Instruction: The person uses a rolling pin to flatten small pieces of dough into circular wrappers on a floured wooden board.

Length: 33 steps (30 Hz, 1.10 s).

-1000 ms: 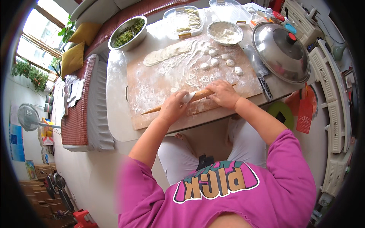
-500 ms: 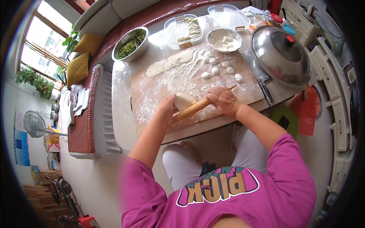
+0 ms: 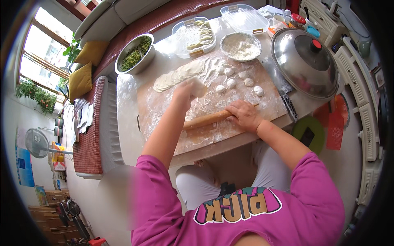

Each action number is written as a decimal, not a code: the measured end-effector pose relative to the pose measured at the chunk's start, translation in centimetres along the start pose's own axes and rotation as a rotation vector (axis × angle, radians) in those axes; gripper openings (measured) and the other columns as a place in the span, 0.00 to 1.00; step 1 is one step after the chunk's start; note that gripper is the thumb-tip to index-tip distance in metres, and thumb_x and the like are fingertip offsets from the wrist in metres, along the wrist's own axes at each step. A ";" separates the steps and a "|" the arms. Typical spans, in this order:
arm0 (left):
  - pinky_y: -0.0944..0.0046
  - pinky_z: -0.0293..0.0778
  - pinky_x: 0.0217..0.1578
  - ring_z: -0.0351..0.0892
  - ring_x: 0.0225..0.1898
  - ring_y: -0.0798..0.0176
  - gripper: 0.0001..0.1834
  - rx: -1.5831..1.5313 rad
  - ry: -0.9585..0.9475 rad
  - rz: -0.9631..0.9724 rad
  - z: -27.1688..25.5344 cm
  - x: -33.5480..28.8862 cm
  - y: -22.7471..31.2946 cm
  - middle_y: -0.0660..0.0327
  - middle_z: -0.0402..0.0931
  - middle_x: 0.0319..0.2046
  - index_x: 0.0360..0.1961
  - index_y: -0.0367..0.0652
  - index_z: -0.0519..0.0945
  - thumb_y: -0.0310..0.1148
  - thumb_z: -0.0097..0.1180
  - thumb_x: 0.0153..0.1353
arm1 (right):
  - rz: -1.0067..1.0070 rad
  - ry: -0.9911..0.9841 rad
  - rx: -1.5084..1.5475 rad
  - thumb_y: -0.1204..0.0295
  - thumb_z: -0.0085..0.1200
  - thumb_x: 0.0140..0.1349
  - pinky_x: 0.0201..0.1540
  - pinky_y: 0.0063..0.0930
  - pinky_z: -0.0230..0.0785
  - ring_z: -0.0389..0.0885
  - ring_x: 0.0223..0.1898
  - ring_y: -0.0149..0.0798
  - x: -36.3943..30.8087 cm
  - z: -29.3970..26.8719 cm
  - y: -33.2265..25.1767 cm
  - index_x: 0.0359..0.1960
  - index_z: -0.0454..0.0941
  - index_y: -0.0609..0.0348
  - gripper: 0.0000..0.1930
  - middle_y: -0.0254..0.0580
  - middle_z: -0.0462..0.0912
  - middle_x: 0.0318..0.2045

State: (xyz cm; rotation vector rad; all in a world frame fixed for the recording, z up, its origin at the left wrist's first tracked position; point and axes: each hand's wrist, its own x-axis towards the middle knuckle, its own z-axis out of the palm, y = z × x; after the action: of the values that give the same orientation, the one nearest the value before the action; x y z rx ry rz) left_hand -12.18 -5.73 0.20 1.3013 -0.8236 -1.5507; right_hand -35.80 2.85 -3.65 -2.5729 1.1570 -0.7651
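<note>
My left hand [image 3: 186,91] is raised over the middle of the floured board, closed on the edge of a thin round dough wrapper [image 3: 198,88]. My right hand [image 3: 243,114] wraps the right part of a wooden rolling pin [image 3: 208,118], which lies across the near side of the wooden board [image 3: 262,110]. Just beyond my left hand, a row of overlapping dough wrappers [image 3: 172,78] lies on the board. Several small floured dough pieces [image 3: 231,83] sit at the board's right side.
A bowl of flour [image 3: 241,46], a metal bowl of chopped greens [image 3: 135,57] and a plastic box with filled dumplings [image 3: 193,37] stand along the far side. At the right are a large domed lid [image 3: 301,61] and a knife with a patterned handle [image 3: 289,107].
My left hand has left the rolling pin and moved away from me, carrying the wrapper toward the row. My right hand stays on the pin, which lies flatter across the board.
</note>
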 end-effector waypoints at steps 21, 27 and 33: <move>0.55 0.61 0.55 0.63 0.56 0.46 0.22 1.506 -0.108 0.649 1.3 1.9 -3.3 0.48 0.60 0.58 0.55 0.40 0.66 0.37 0.40 0.60 | 0.045 -0.001 -0.028 0.64 0.58 0.47 0.44 0.36 0.63 0.71 0.42 0.42 0.0 -0.7 -1.1 0.36 0.74 0.51 0.14 0.37 0.74 0.38; 0.56 0.62 0.54 0.65 0.54 0.46 0.21 1.370 -0.343 0.648 -3.3 -6.1 -3.6 0.48 0.61 0.57 0.52 0.38 0.68 0.32 0.47 0.57 | -0.037 0.020 0.005 0.67 0.58 0.46 0.45 0.37 0.63 0.72 0.41 0.43 -0.6 -0.8 0.3 0.37 0.74 0.52 0.15 0.39 0.75 0.36; 0.58 0.72 0.39 0.76 0.36 0.49 0.13 1.253 0.097 0.653 -3.8 -7.6 -5.2 0.49 0.75 0.35 0.35 0.41 0.79 0.32 0.60 0.47 | -0.131 -0.038 0.026 0.70 0.56 0.48 0.47 0.38 0.63 0.71 0.42 0.45 0.2 0.2 -0.4 0.41 0.72 0.55 0.16 0.42 0.74 0.36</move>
State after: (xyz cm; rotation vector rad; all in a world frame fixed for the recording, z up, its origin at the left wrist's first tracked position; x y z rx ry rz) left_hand -9.50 3.42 -2.66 1.6180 -2.0562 -0.3391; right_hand -35.34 3.00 -3.56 -2.6504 0.9695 -0.7497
